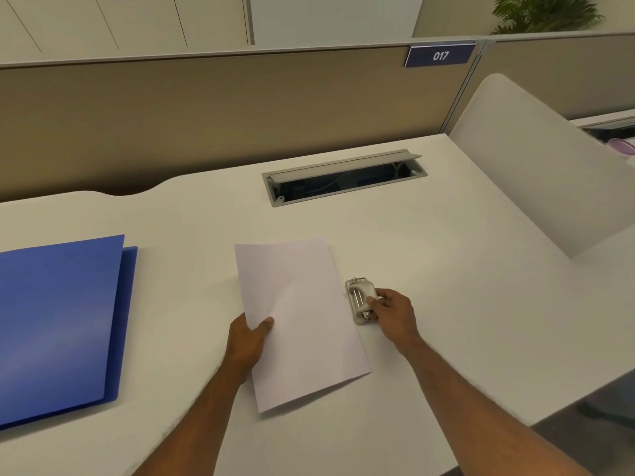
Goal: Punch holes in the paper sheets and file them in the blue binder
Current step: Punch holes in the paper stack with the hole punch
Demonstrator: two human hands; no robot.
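The paper sheets [302, 304] lie in the middle of the white worktop [446, 269], turned slightly askew. The stack looks thin, and how many sheets it holds cannot be told. The left hand [249, 341] grips the sheets' left edge, thumb on top and fingers underneath, lifting that side a little. Just right of the sheets, touching their right edge, sits a small metal hole punch [359, 298]. The right hand [391, 309] holds it, with the thumb on its lever and the fingers curled round its far side. Well to the left of the sheets lies the blue binder [58, 321], closed and flat. Beyond the sheets, an open cable hatch [343, 176] is set into the worktop.
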